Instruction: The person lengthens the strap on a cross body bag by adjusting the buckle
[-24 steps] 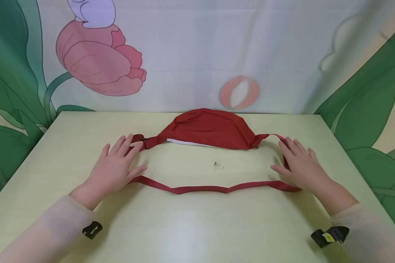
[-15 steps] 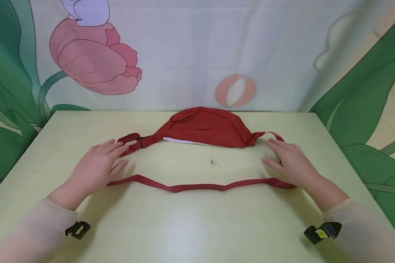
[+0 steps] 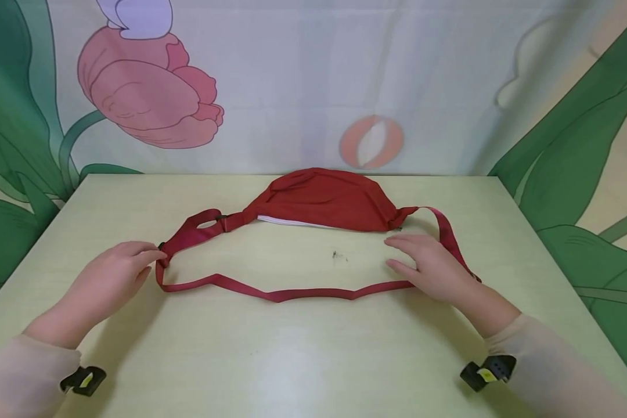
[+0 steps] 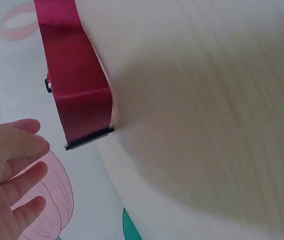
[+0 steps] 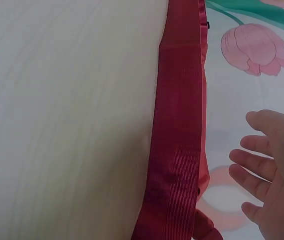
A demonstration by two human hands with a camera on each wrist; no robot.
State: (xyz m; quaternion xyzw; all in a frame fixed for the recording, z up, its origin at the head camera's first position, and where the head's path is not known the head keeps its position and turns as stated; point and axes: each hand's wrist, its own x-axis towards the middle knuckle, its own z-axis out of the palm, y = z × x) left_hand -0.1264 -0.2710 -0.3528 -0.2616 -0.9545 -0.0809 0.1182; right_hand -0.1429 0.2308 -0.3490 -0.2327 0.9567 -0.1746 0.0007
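Note:
A red waist bag (image 3: 321, 200) lies near the table's back edge, a white zip along its lower side. Its red strap (image 3: 313, 295) loops toward the front. At the loop's left end, beside a black buckle, is the left hand (image 3: 101, 284), fingers loosely bent; in the left wrist view this hand (image 4: 7, 175) appears apart from the strap (image 4: 77, 70) and its black slider (image 4: 89, 138). The right hand (image 3: 439, 270) hovers over the loop's right part, fingers extended and holding nothing. In the right wrist view that hand (image 5: 276, 175) is apart from the strap (image 5: 176, 130).
The pale table (image 3: 292, 354) has a small dark mark (image 3: 337, 255) inside the strap loop. Behind it hangs a curtain (image 3: 292, 87) printed with flowers and leaves. A black device (image 3: 83, 380) sits at the left wrist, another (image 3: 488, 373) at the right.
The left hand has moved left and toward the front, uncovering the strap's left end and buckle. The right hand has shifted left, off the strap's right side. The bag lies still; the head view has shifted slightly.

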